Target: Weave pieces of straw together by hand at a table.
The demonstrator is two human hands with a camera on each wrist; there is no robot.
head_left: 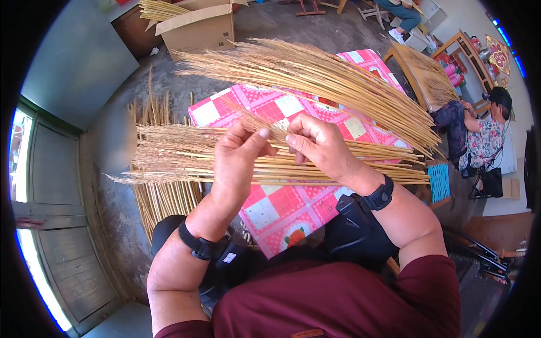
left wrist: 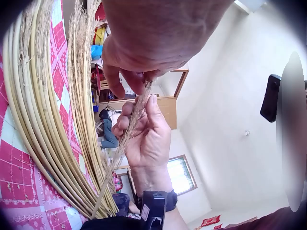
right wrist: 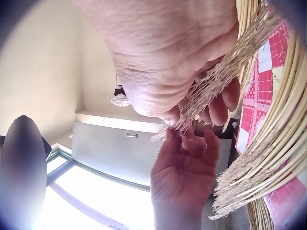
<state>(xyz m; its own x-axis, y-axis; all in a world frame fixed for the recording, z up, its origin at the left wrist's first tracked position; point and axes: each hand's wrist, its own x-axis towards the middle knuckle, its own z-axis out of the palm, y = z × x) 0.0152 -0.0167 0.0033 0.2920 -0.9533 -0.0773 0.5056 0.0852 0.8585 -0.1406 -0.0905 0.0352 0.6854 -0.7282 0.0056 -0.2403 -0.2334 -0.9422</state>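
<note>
A dried reed stalk with a feathery plume passes between my two hands, just above the tabletop bundles. My left hand pinches the plume's tip end between thumb and fingers. My right hand holds the same plume a little further down, its fingers curled about it and the thumb alongside. In the right wrist view the plume runs slantwise across the right hand's fingers. Beneath both hands lies a row of reed stalks, plumes to the left and bare stems to the right.
A larger reed bundle crosses the far side of the pink checked tablecloth. More stalks lie lower at the left. A cardboard box stands beyond the table. Another person sits at the right beside a wooden table.
</note>
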